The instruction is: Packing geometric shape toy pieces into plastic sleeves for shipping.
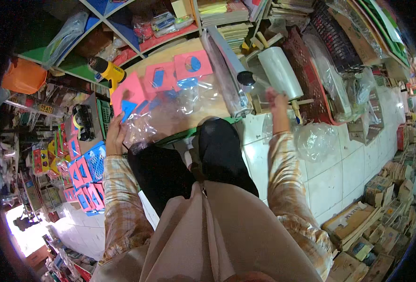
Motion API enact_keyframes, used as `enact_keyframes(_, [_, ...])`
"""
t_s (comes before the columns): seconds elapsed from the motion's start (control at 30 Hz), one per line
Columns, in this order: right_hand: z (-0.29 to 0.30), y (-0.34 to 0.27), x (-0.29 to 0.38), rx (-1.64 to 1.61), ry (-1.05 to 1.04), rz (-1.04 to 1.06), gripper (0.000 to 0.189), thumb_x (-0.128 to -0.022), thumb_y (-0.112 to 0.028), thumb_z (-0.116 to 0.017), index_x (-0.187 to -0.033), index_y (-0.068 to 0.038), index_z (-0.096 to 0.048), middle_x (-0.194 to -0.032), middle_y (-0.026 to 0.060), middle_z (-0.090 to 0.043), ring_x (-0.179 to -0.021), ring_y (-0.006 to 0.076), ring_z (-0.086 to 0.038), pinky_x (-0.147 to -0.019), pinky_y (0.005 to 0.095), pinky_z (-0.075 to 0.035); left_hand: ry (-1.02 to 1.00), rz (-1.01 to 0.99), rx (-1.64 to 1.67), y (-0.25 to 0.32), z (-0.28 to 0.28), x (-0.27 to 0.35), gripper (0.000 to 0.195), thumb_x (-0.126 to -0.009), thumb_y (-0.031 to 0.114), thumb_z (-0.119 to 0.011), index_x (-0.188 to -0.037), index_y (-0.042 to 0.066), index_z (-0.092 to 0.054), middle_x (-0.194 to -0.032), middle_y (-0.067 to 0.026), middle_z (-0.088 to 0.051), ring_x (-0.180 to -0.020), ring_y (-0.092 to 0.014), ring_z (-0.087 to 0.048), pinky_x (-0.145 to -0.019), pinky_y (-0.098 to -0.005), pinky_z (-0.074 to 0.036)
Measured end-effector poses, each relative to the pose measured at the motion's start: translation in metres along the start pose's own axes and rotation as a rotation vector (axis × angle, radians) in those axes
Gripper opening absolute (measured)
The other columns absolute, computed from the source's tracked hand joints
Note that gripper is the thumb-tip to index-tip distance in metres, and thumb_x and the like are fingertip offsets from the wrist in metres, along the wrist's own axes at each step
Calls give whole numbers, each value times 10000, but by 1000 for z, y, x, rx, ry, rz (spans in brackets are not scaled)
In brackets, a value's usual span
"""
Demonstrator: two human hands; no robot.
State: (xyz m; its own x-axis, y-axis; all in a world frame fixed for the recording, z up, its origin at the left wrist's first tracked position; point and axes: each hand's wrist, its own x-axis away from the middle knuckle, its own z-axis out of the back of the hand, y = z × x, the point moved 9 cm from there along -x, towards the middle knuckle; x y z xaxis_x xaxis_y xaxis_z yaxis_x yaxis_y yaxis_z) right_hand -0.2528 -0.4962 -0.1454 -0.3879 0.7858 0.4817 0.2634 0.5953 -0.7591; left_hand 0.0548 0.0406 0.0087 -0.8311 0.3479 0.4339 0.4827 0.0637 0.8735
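My left hand [116, 132] is at the left edge of the low wooden table, its fingers on a blue triangular piece [128, 107] by a pink sheet [128, 90]; the grip is partly hidden. More pink sheets with blue shapes [158, 77] lie across the tabletop, along with crinkled clear plastic [190, 102]. To the right, my right hand [277, 100] is beside the lower end of a roll of clear plastic film [280, 70]; its fingers are blurred. Between the hands, a long bar-type sealer [229, 67] with a black knob stands at the table's right side.
A yellow heat gun or drill [114, 73] lies at the table's back left. Blue baskets [96, 162] with pink pieces stand at left. A red plastic crate [308, 74] is right of the roll. A clear plastic bag [316, 141] rests on the tiled floor. Cardboard boxes [350, 224] are lower right.
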Motion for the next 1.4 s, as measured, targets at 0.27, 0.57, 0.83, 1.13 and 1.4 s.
enact_keyframes(0.27, [86,-127,-91,-9,216,144,261,-715,81,-521,-946,30,-411,-747,182,-582,-543,212,-532,-471,308,-447,-297,-87,-2,-70,-162,-71,168,-802,42,-573,-969,52,-564,-933,-36,-572,-852,-155,-552,-743,-279,-479])
enact_keyframes(0.57, [-142,-81,34,900,-315,692,494,-840,-287,-547,-1267,-78,-410,-1267,149,-438,-1239,285,-315,-1018,354,-241,-325,18,32,-99,-243,-103,294,-784,70,-602,-1064,60,-514,-1009,-42,-531,-932,-203,-527,-821,-367,-476])
enact_keyframes(0.83, [-183,-2,-7,1774,-238,357,483,-875,-304,-497,-1293,-92,-381,-1288,157,-414,-1253,268,-307,-1003,358,-274,-399,-10,83,-101,-248,-119,452,-757,21,-608,-1155,114,-417,-1083,-36,-495,-1010,-211,-505,-848,-401,-452])
enact_keyframes(1.13, [-238,23,11,1105,-716,1004,423,-883,-244,-494,-1221,-6,-405,-1198,195,-448,-1091,269,-451,-915,337,-360,-436,55,161,-102,-257,-110,363,-768,18,-601,-1098,94,-472,-1046,-24,-550,-949,-163,-546,-813,-324,-466])
enact_keyframes(1.4, [-225,47,-29,181,-954,500,351,-878,-238,-508,-1120,16,-492,-1110,134,-536,-987,224,-510,-871,321,-403,-350,61,150,-98,-257,-106,321,-738,-18,-632,-1009,66,-482,-989,-44,-560,-940,-183,-561,-793,-305,-471])
